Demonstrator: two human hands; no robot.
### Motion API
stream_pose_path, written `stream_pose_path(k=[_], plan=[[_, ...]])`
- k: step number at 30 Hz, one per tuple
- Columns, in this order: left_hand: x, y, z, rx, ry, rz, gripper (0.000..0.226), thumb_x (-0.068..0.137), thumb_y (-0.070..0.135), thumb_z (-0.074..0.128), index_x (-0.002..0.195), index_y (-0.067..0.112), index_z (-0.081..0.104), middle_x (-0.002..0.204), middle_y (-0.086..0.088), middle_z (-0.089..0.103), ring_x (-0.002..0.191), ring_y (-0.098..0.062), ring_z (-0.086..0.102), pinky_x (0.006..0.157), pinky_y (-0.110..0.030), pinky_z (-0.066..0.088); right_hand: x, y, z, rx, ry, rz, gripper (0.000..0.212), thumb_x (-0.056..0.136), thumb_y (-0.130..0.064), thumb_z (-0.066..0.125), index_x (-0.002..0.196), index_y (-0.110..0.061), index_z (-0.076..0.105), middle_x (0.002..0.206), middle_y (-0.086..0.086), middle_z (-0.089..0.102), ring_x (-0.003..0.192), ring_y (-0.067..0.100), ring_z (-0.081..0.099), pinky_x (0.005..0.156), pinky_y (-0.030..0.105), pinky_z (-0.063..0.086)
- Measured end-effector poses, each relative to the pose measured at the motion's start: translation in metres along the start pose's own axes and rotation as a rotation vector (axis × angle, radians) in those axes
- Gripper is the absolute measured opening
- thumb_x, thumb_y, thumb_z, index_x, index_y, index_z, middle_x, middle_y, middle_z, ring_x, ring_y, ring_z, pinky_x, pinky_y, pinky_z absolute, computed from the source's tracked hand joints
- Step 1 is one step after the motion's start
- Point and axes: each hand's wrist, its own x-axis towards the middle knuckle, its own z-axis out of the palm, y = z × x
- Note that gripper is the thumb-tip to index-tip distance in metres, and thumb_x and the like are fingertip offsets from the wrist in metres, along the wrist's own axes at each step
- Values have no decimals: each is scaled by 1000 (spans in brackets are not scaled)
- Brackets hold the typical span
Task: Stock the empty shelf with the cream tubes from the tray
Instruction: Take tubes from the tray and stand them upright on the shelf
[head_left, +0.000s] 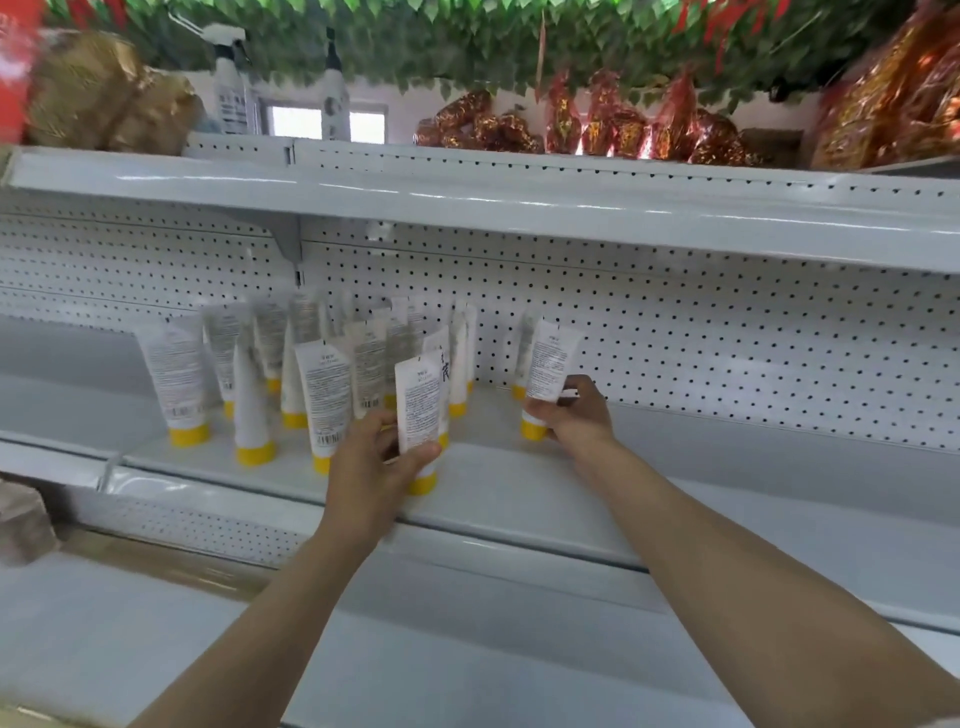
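A: Reaching in from the bottom edge with two bare forearms (291, 597), holding the hands apart and clamping a separate tube in each.

B: Clamping where?

A: Pinching low on the body, just above the cap. Curling the left hand (371, 457) round the near tube (418, 410), cap down, over the front of the shelf (519, 499). Gripping the far tube (550, 364) with the right hand (576, 415), tilting it slightly, cap close to the shelf floor. Not managing to tell whether either cap is touching down.

B: Handling how, going by looks?

A: Probably weighing little and giving under the thumb, being soft, smooth plastic. Likely slipping if squeezed near the flat sealed end. Judging the low grip beside the stiff cap as the surest hold. Balancing on a narrow cap, so probably tipping easily and knocking neighbours.

B: Looking like what?

A: Showing white bodies with fine grey print and a barcode, flattening to a seal on top, ending in a yellow cap below. Finding the standing tubes (176, 374) further back, cap down in a loose cluster left of both hands. Backing onto white pegboard (727, 338), sitting under the upper shelf (467, 202). Not seeing the tray anywhere.
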Motion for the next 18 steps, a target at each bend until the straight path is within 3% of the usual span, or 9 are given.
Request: stream_pose_path(k=[7, 12, 18], plan=[[4, -10, -7, 31, -53, 74, 39, 77, 8, 78, 110, 15, 60, 96, 7, 73, 82, 2, 68, 66, -9, 50, 12, 4, 18, -137, 128, -18, 44, 65, -31, 85, 97, -28, 54, 93, 0, 69, 89, 20, 67, 79, 38, 57], [9, -19, -8, 74, -61, 54, 39, 74, 18, 81, 107, 17, 60, 94, 6, 73, 81, 0, 68, 62, -8, 49, 15, 0, 33, -186, 145, -62, 44, 71, -29, 82, 104, -23, 53, 96, 3, 66, 84, 19, 61, 63, 26, 43], [13, -27, -10, 59, -81, 33, 43, 73, 22, 83, 109, 17, 60, 98, 6, 73, 88, -4, 69, 74, -21, 53, 24, 0, 44, -317, 158, -73, 44, 74, -30, 80, 109, -17, 57, 95, 1, 64, 85, 17, 58, 69, 25, 39]])
